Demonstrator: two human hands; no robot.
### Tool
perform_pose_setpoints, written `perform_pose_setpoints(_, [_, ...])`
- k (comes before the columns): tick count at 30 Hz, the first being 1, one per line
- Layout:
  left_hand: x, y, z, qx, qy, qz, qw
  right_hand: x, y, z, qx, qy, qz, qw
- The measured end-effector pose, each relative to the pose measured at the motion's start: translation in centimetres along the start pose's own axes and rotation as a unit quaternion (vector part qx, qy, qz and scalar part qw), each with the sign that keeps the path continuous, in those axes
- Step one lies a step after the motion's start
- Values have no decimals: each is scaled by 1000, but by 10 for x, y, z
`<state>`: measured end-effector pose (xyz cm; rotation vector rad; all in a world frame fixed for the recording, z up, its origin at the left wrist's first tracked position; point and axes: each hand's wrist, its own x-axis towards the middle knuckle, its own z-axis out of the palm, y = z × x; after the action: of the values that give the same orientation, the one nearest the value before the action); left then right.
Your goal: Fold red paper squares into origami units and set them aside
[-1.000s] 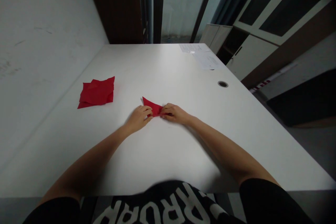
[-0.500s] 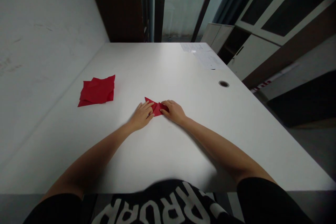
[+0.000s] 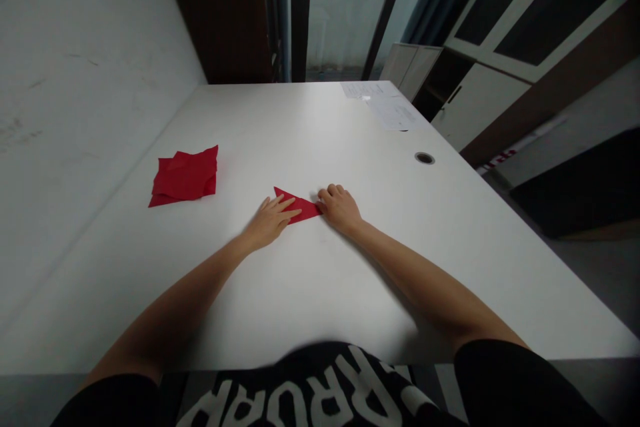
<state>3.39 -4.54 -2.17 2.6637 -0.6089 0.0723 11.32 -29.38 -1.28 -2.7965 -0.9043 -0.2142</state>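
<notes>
A white desk (image 3: 320,140) is filling the middle of the frame, with a creased red paper sheet (image 3: 184,177) lying at its left and a folded red paper triangle (image 3: 297,205) sitting near its centre. The left hand (image 3: 270,221) is resting on the triangle, its fingers (image 3: 287,203) spread, while the right hand (image 3: 340,208) is pressing beside the triangle's right tip, its fingers (image 3: 333,193) close together, pinching nothing.

wall (image 3: 85,113): white, scuffed | window (image 3: 350,13): dark-framed, dim daylight | cabinet (image 3: 475,107): white, glass-fronted | floor (image 3: 595,260): grey
</notes>
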Motion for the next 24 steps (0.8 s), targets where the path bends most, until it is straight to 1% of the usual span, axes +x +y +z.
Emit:
perform_pose_setpoints(3, [-2, 0, -1, -4, 6, -15, 1000, -1, 8, -4, -13, -4, 15, 1000])
perform_pose_setpoints(5, [-3, 0, -2, -6, 16, -22, 1000, -1, 8, -7, -2, -6, 18, 1000])
perform_pose_setpoints(8, [-4, 1, -2, -2, 37, -24, 999, -2, -1, -10, 35, -2, 18, 999])
perform_pose_setpoints(11, [-4, 2, -1, 9, 53, -18, 998, -3, -12, -10, 75, 2, 35, 997])
perform_pose_setpoints(15, [-6, 5, 1, 25, 78, -27, 996, -4, -16, -8, 106, -31, 79, 991])
perform_pose_setpoints(18, [-7, 7, 3, 30, 99, -47, 994, -3, -15, -8, 162, -53, 99, 980])
perform_pose_setpoints(21, [-7, 10, 2, 16, 117, -62, 991, -3, -16, -10, 193, -65, 88, 975])
perform_pose_setpoints(24, [-7, 12, 2, -35, 158, -80, 983, -5, -20, -12, 239, -43, 67, 968])
